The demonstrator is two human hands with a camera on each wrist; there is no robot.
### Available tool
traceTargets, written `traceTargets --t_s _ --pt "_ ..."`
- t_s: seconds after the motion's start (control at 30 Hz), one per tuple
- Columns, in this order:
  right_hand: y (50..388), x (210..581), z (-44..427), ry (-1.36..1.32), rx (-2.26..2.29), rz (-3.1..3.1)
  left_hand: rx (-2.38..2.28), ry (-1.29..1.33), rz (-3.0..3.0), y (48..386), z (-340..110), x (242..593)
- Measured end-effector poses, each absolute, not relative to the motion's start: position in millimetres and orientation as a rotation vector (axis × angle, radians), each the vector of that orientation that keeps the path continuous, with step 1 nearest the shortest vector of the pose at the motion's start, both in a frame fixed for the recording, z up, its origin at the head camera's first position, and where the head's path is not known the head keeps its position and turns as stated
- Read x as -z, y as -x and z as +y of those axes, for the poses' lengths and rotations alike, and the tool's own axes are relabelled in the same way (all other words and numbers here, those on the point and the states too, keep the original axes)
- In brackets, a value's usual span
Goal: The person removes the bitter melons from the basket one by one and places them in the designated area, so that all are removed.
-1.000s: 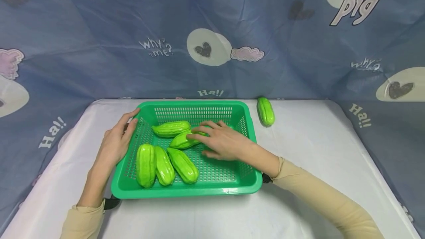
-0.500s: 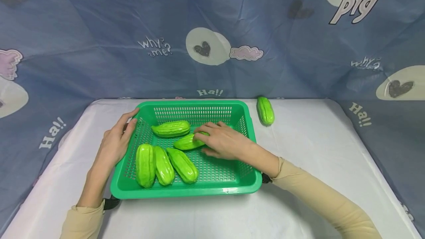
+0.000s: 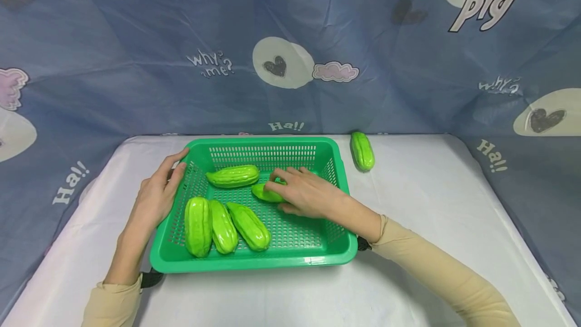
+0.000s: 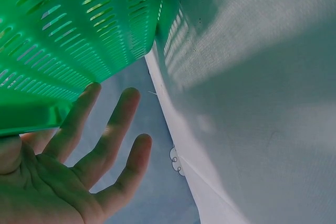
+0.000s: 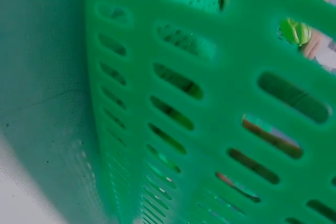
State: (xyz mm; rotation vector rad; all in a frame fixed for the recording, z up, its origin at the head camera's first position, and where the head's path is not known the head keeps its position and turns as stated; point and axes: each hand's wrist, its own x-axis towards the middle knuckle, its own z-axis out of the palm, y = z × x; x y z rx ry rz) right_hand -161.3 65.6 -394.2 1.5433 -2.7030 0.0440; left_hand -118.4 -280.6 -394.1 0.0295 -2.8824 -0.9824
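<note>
In the head view, my right hand (image 3: 308, 192) is inside a green plastic basket (image 3: 254, 262), its fingers curled over the right part of a bright green bitter melon (image 3: 262, 193). The hand hides most of this melon. My left hand (image 3: 156, 193) rests against the basket's left rim. The left wrist view shows its fingers (image 4: 113, 140) spread and fairly straight beside the slotted wall (image 4: 79, 35). Also in the basket, one bitter melon (image 3: 233, 176) lies near the back wall. Three more, including the leftmost melon (image 3: 198, 227), lie side by side at the front left.
Outside the basket, another bitter melon (image 3: 362, 151) lies on the white-covered table (image 3: 422, 185), behind its right corner. A blue printed cloth (image 3: 386, 64) hangs at the back and sides. The right wrist view is mostly filled by the basket's slotted side (image 5: 220, 77).
The bitter melon under my right hand has slid to the right, further beneath the palm, and the fingers have curled in more. My left hand and the other melons have stayed put.
</note>
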Motion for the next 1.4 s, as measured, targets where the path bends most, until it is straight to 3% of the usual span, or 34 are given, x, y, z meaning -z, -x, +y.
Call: traceTargets --t_s 1.4 --pt "159 383 80 -1.385 0.032 -2.708 0.978 -0.038 -2.885 118 -281 394"
